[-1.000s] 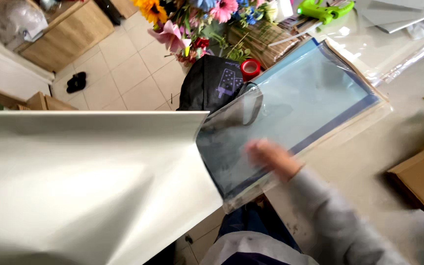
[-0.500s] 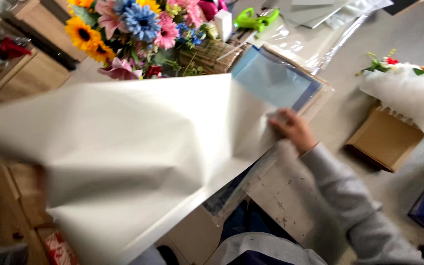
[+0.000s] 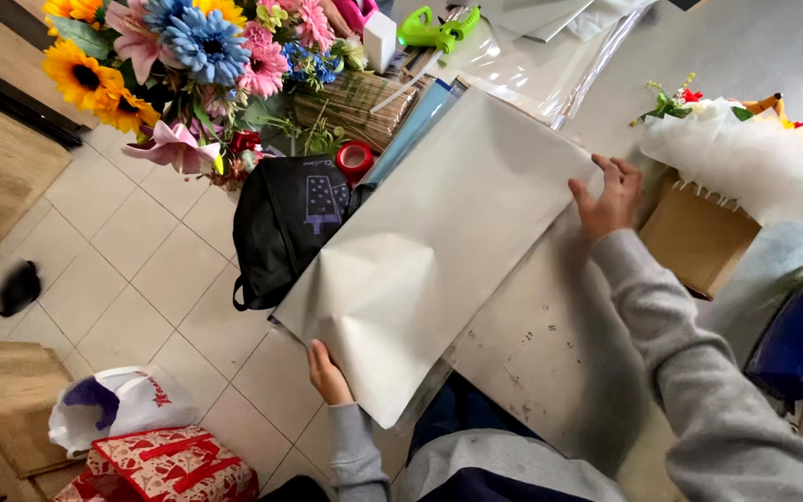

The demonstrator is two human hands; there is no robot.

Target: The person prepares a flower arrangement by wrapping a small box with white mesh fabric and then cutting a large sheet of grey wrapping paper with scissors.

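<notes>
A large white sheet of wrapping paper (image 3: 439, 246) lies spread over the grey worktable (image 3: 550, 372), covering a bluish sheet (image 3: 415, 125) beneath it. My left hand (image 3: 325, 374) grips the sheet's near left edge, which hangs off the table. My right hand (image 3: 609, 197) presses flat on the sheet's far right corner, fingers spread.
A bunch of colourful artificial flowers (image 3: 188, 56) and a black bag (image 3: 290, 218) stand left of the table. A cardboard box (image 3: 699, 242) and a white-wrapped bouquet (image 3: 745, 153) sit to the right. A green tool (image 3: 434, 28) and clear film (image 3: 532, 65) lie at the back. Red gift bags (image 3: 169, 465) rest on the tiled floor.
The white sheet, held up and billowing earlier, now lies flat over the bluish sheet. My right hand has moved to its far right corner.
</notes>
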